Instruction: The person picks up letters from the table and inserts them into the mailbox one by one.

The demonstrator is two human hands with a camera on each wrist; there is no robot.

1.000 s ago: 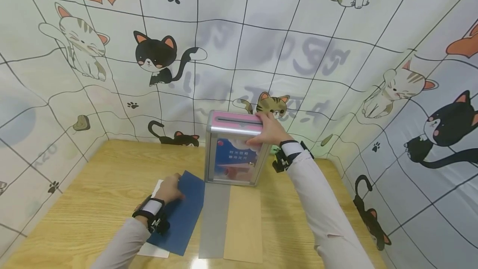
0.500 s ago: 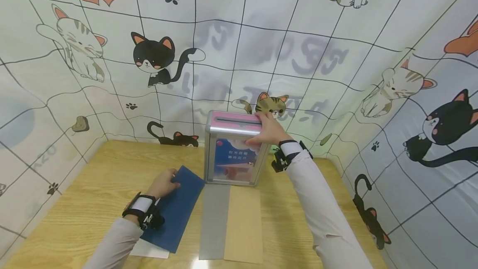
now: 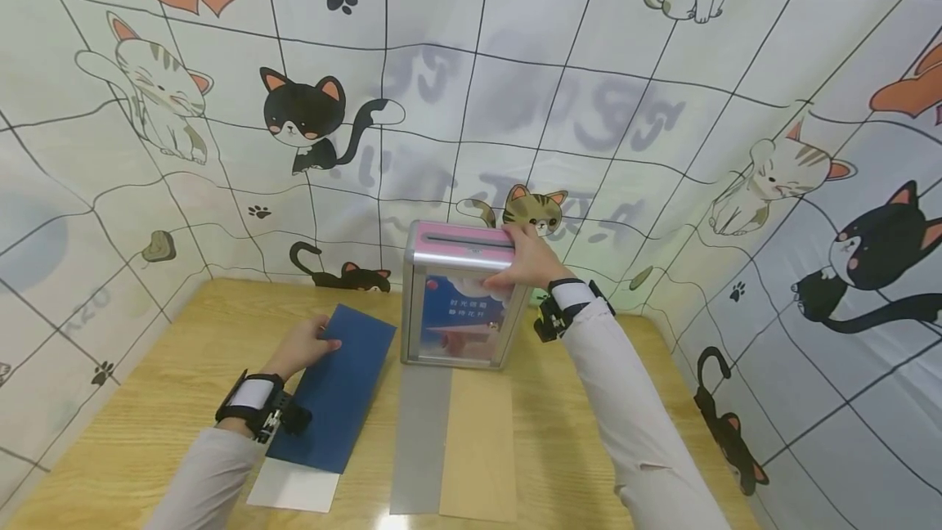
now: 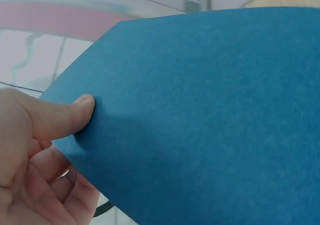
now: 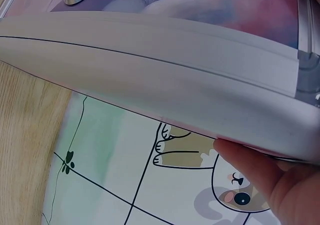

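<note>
My left hand [image 3: 300, 348] pinches the upper left edge of a blue envelope-like sheet [image 3: 342, 391], thumb on top and fingers beneath; the left wrist view shows the thumb on the blue sheet [image 4: 200, 110]. My right hand [image 3: 531, 258] grips the top right end of an upright box [image 3: 459, 256] with a pink top, a slot and a silver frame. In the right wrist view, fingers [image 5: 255, 167] lie along the silver side [image 5: 165, 80]. The blue sheet is tilted beside the box's left side, over part of a white sheet [image 3: 294, 487].
A grey sheet [image 3: 422, 444] and a tan sheet [image 3: 478, 448] lie side by side on the wooden table [image 3: 574, 464], in front of the box. A cat-patterned curtain [image 3: 441, 105] stands behind the table and on both sides.
My left hand has moved left and away from me with the blue sheet, uncovering more of the white sheet. The right hand keeps its grip on the box, which has stayed in place.
</note>
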